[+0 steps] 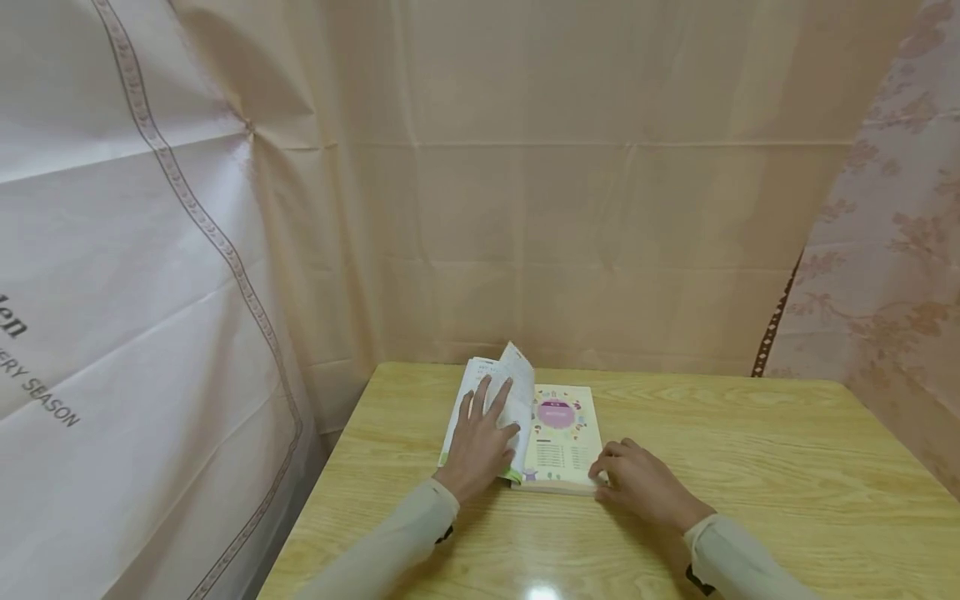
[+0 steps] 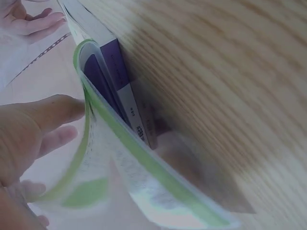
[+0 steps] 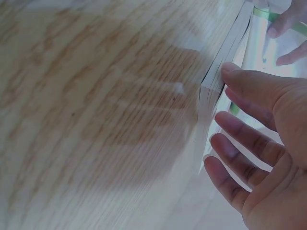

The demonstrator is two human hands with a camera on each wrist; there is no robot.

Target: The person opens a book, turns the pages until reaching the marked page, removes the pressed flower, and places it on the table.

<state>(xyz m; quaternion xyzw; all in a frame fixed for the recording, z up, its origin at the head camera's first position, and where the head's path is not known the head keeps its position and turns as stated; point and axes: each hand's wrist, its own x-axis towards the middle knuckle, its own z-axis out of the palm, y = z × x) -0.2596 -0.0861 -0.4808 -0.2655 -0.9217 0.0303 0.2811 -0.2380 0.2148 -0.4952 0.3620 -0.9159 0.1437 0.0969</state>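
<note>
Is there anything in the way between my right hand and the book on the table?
Nothing visible. The right hand is already at the near right corner of the book, fingertips against its page edge. The left hand rests flat on the turned pages across the spine, well clear of it.

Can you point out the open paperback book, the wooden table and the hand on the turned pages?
open paperback book (image 1: 562, 433), head view, pale right-hand page
light wooden table (image 1: 750, 467), head view, bare top
left hand (image 1: 480, 442), head view, its back

A makeshift recording booth: beige plastic sheeting (image 1: 570, 183) (creased, printed at the frame's left) curtains a light wooden table (image 1: 750, 483).
</note>
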